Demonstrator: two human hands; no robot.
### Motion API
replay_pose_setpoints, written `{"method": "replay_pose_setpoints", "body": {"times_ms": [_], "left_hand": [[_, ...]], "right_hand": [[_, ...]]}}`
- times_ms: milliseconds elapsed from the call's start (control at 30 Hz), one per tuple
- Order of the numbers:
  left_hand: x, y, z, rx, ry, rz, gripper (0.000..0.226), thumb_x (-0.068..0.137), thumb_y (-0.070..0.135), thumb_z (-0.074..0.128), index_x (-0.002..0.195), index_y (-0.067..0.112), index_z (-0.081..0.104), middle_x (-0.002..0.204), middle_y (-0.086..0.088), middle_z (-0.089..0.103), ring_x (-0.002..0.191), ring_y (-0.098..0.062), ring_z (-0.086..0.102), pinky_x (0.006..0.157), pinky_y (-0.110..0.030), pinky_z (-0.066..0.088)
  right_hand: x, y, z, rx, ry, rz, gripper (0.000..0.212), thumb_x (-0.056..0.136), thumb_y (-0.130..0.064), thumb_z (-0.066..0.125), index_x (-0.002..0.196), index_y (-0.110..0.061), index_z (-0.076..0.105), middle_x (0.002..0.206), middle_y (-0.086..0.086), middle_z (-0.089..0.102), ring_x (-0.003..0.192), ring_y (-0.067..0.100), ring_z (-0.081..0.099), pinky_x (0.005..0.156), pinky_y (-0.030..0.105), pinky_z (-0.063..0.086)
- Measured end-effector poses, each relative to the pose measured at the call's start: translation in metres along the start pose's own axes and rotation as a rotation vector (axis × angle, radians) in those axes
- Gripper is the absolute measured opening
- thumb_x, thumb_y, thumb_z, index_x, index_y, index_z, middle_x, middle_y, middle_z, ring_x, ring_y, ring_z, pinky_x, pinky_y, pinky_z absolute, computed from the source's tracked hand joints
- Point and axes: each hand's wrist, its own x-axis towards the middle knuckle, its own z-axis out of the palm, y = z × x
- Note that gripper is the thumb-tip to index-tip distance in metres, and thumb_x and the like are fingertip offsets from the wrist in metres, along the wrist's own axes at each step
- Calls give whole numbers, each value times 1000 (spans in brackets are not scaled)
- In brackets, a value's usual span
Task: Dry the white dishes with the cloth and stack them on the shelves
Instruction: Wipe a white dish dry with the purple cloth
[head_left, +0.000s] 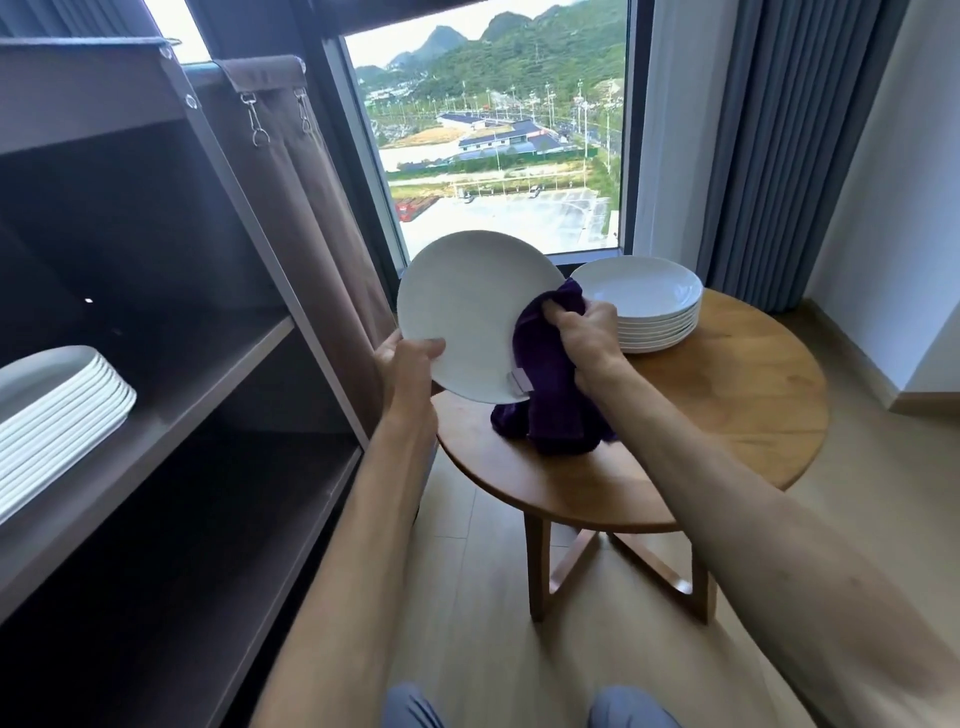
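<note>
Head view: the shelves (171, 364) at the left of the frame already carry a stack of dried plates (57, 410) at the left edge, and a second pile of white dishes (644, 306) is seen waiting on the round wooden table (727, 415) right of centre. At the middle of the frame one white plate (467, 312) is held above the table's near-left edge, tilted up on its rim, its face turned toward the camera and slightly rightward; being round, no long axis is offered. It is judged stiff, fairly light, breakable and slippery if damp, so the rim is the place to be gripped. The purple cloth (550, 395), soft and limp, is bunched against its right edge, its tail hanging to the tabletop. The left hand (410, 358) is clamped on the plate's lower-left rim, thumb on the face. The right hand (587, 332) is clenched around the cloth.
</note>
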Motion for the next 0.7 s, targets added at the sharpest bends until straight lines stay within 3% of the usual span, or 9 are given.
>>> {"method": "replay_pose_setpoints", "body": {"times_ms": [67, 100, 200, 300, 400, 500, 567, 633, 700], "left_hand": [[-15, -7, 18, -107, 102, 51, 66, 77, 10, 68, 141, 15, 53, 126, -9, 67, 111, -27, 67, 85, -33, 60], [-26, -15, 28, -109, 148, 97, 66, 81, 10, 71, 143, 18, 50, 128, -4, 65, 110, -17, 67, 86, -25, 59], [-41, -34, 44, -30, 191, 252, 45, 95, 2, 62, 126, 34, 52, 111, 16, 61, 94, 8, 64, 74, -6, 52], [-24, -22, 29, 56, 114, 256, 39, 98, -3, 54, 125, 25, 58, 111, 5, 65, 101, -10, 68, 81, -16, 56], [-8, -2, 5, 325, -205, 304, 44, 93, 0, 54, 100, 43, 62, 91, 17, 73, 89, -5, 70, 66, -15, 56], [6, 20, -5, 471, -366, 248, 41, 91, 3, 61, 99, 43, 65, 84, 18, 73, 89, -10, 69, 60, -18, 55], [8, 24, -5, 377, -327, 205, 29, 87, 12, 67, 103, 36, 65, 96, 7, 72, 96, -17, 66, 66, -27, 57], [1, 12, -1, 219, -177, 199, 29, 79, 20, 67, 105, 32, 66, 107, -4, 69, 102, -23, 65, 75, -35, 58], [-13, -11, 6, 62, -65, 200, 33, 80, 15, 68, 107, 34, 63, 111, -2, 70, 105, -20, 67, 80, -30, 60]], "right_hand": [[-2, 7, 10, 43, 97, 8, 5, 90, -13, 70, 87, -16, 70, 88, 7, 74, 88, 28, 71, 81, 43, 61], [-4, 12, 14, 71, 140, 18, 7, 90, -11, 70, 85, -17, 70, 86, 6, 73, 87, 27, 70, 82, 42, 60], [-9, 21, 16, 175, 146, 83, 8, 88, -8, 72, 85, -15, 70, 86, 6, 73, 88, 28, 71, 84, 42, 61], [-5, 17, -1, 99, 44, 38, 5, 87, -10, 74, 88, -15, 72, 90, 10, 76, 92, 32, 73, 84, 46, 62], [4, 0, -16, 6, -20, -59, 5, 86, -14, 77, 87, -18, 74, 82, 4, 77, 82, 23, 74, 81, 43, 63], [9, -12, -17, -172, -126, -162, 8, 86, -16, 77, 84, -24, 74, 80, -2, 76, 79, 18, 73, 79, 39, 62], [10, -14, -13, -216, -77, -222, 12, 86, -16, 76, 80, -26, 74, 83, 0, 75, 85, 23, 73, 80, 41, 61], [11, -13, -7, -164, 23, -225, 12, 85, -16, 76, 78, -25, 73, 85, 5, 75, 89, 28, 73, 82, 44, 61], [11, -6, 1, -20, 114, -127, 9, 86, -15, 76, 79, -21, 73, 85, 7, 75, 91, 31, 73, 81, 45, 62]]}}
